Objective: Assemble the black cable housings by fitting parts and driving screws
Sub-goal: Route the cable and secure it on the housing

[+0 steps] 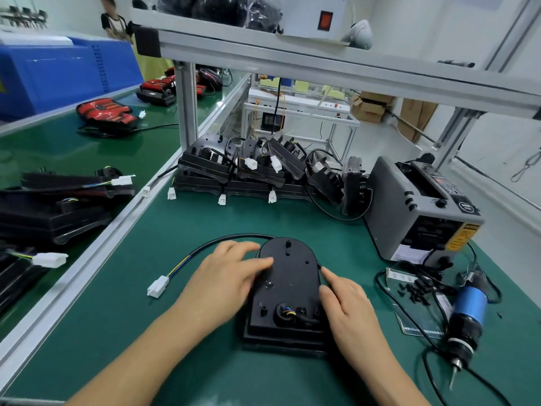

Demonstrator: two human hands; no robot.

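Flat on the green bench (175,347), dead centre and close in front of the person: one black cable housing (288,291), back face up. Matte black plastic, rounded at the far end, squared off at the near end, seated on a wider rectangular base. Two small slots near the rounded end, a few tiny holes scattered over the face, a small round boss about midway. Near the squared end, a round port with blue and yellow wires showing inside.

Curving round the far end and out to the left, a black cable (205,247), ending in thin coloured wires and a white connector (158,286) lying on the mat, well apart from the housing.

Left hand (225,276) laid flat on the upper left of the housing, fingers (257,262) straight and together, pressing down, gripping nothing. Right hand (344,303) set against the right edge, fingers (329,273) stretched forward along the side, thumb touching the rim, nothing grasped either.

To the right on the bench, an electric screwdriver (465,315) with a blue band, lying on its side, bit pointing toward the near edge, untouched. Just beside it, a scatter of small black screws (415,288) on a clear sheet. Behind those, a grey tape dispenser (415,212).

Along the back of the bench, a leaning row of more black housings (251,171) with white plugs dangling. On the neighbouring belt to the left, further black units (58,206) stacked up, and farther off, red-lensed ones (105,112).
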